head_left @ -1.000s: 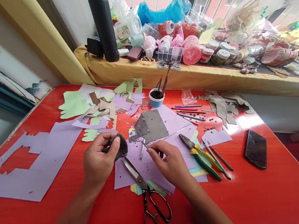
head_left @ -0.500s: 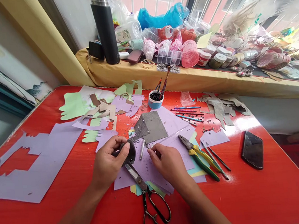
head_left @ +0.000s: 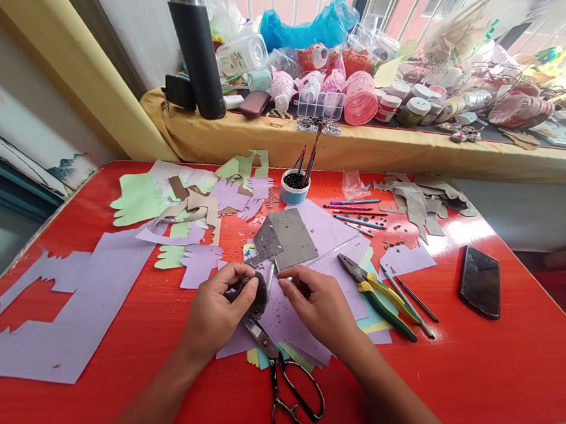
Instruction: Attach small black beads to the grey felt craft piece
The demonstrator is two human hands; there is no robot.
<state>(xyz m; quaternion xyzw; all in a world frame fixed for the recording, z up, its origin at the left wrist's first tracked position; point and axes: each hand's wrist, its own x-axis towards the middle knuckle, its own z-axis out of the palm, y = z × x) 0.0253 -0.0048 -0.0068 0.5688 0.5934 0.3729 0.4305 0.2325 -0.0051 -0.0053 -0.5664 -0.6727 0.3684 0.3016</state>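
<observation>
My left hand (head_left: pixel 218 308) is closed around a small dark grey, rounded piece (head_left: pixel 256 299), held over the scissors' blades. My right hand (head_left: pixel 316 297) pinches thumb to forefinger just to its right; anything between these fingertips is too small to make out. A slim silvery tool (head_left: pixel 270 281) lies between the hands. Below them rest the black-handled scissors (head_left: pixel 275 376), handles toward me. Just beyond is a dark grey sheet (head_left: pixel 295 237) on purple paper (head_left: pixel 320 217), with dark crumbs scattered about. Pliers (head_left: pixel 378 299) with green and yellow grips lie right of my right hand.
A tub of black beads (head_left: pixel 294 195) with brushes in it stands at the back. Paper cut-outs (head_left: pixel 137 197) cover the left side. Pens (head_left: pixel 359 218), grey scraps (head_left: pixel 417 205) and a phone (head_left: pixel 479 281) lie to the right. The windowsill holds a black flask (head_left: pixel 197 58) and jars.
My left hand has moved slightly right and down with the dark piece, closer to my right hand. The right hand has stayed nearly in place, still pinching.
</observation>
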